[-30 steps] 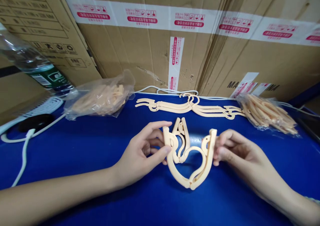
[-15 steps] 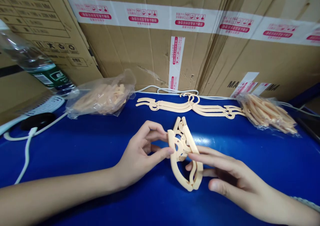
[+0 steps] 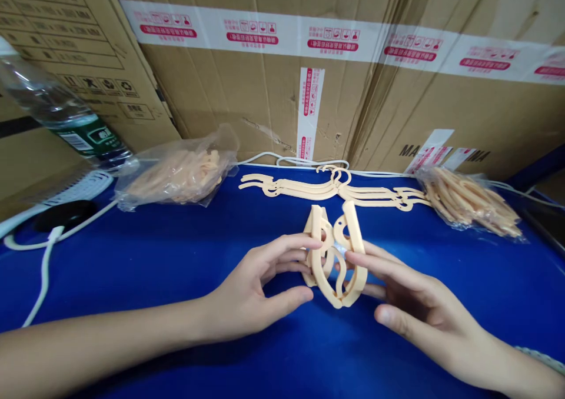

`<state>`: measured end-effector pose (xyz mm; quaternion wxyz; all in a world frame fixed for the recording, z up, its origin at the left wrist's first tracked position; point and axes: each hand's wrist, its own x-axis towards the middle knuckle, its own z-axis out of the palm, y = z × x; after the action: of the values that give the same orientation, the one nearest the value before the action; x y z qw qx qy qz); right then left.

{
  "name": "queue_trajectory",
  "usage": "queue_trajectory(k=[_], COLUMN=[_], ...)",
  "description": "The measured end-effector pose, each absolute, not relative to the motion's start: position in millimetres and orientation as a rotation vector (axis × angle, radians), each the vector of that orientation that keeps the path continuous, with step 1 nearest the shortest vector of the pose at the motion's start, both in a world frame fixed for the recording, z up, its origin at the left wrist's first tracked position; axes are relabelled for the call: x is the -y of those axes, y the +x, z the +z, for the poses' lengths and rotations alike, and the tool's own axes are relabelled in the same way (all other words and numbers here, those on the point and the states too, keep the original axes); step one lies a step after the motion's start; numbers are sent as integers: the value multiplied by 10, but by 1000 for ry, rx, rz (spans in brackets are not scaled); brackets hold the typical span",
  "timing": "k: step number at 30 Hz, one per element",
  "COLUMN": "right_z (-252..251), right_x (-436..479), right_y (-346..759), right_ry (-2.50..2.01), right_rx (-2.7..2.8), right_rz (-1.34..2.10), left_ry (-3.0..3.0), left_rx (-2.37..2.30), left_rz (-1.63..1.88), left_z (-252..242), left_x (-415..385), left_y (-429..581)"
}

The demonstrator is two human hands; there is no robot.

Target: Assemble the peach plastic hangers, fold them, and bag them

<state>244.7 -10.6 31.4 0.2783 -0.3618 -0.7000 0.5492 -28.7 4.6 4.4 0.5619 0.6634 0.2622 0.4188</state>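
A beige plastic folding hanger (image 3: pixel 356 278) stands partly folded between my two hands, its arms bent into a pointed loop with the tip toward me. My left hand (image 3: pixel 260 290) grips its left side, the index finger across the front and other fingers behind. That thumb is apart from the plastic. At the other side my right hand (image 3: pixel 424 296) has its index finger on the front of the hanger's right arm and other fingers behind it; the thumb is free. Just beyond lie unfolded beige hangers (image 3: pixel 304 190), overlapping, their hooks near the boxes.
Clear bags of beige hanger parts lie at the left (image 3: pixel 176 178) and right (image 3: pixel 470 202). A water bottle (image 3: pixel 79 122) leans at the far left, near a black object (image 3: pixel 70 215) with a white cable (image 3: pixel 46 275). Cardboard boxes (image 3: pixel 247 93) stand behind the blue table (image 3: pixel 185 234).
The hanger has turned and its upper ends have spread farther apart. My left thumb has come off it, and the left index finger has moved across its front.
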Motion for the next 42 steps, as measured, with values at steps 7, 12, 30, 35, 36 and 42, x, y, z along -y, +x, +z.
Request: queue_trajectory(k=[7,12,30,35,36,42], right_z=[430,473,185,257,275,304], right_x=[117,33,-267,-230,-219,-179], right_y=[2427,2488,2653,2624,2622,2608], right_ry=[-1024,-1083,-1098,-950,-950,-946], right_rx=[2037,1968,2599,2614,2628,2747], right_rz=[1486,1423,329,462,448,315], left_ry=[1928,2046,2824,2866,2868,2907], left_rx=[-574,-623,-570,-590,-598,-662], left_rz=[861,942,646,661,660,673], left_z=[83,64,20,32,33,12], left_x=[-38,-38,-4,8,8,8], left_y=[-352,-404,-391,-380,-379,-380])
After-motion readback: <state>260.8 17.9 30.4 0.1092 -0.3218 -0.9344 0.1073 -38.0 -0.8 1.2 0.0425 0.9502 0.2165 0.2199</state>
